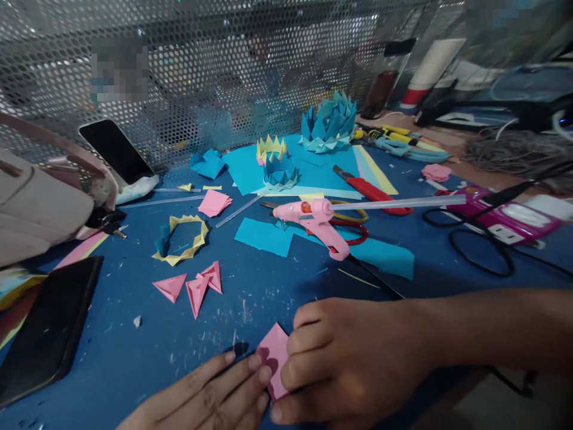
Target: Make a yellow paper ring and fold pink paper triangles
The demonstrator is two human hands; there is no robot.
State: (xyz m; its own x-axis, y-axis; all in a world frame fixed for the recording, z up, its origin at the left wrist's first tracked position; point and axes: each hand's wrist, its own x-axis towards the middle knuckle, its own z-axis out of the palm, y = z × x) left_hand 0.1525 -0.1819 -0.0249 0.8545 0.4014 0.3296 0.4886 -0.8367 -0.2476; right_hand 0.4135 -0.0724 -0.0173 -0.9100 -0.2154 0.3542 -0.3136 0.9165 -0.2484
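Note:
A small pink paper square (276, 352) with a crease lies on the blue table at the bottom centre. My left hand (210, 391) lies flat, fingers stretched out, its fingertips on the paper's left edge. My right hand (344, 358) is closed, with curled fingers pressed on the paper's right side. Folded pink triangles (197, 289) lie further up on the left, near a ring of folded yellow and blue paper (203, 236). Beyond them is a stack of pink squares (215, 203). A pink glue gun (320, 221) with a clear glue stick rests in the middle.
Blue paper flowers (331, 122) stand at the back on blue sheets (242, 167). A red-handled cutter (380, 196), a magenta device (505, 218) and black cables are right. Phones (49, 334) and a bag (40, 203) are left.

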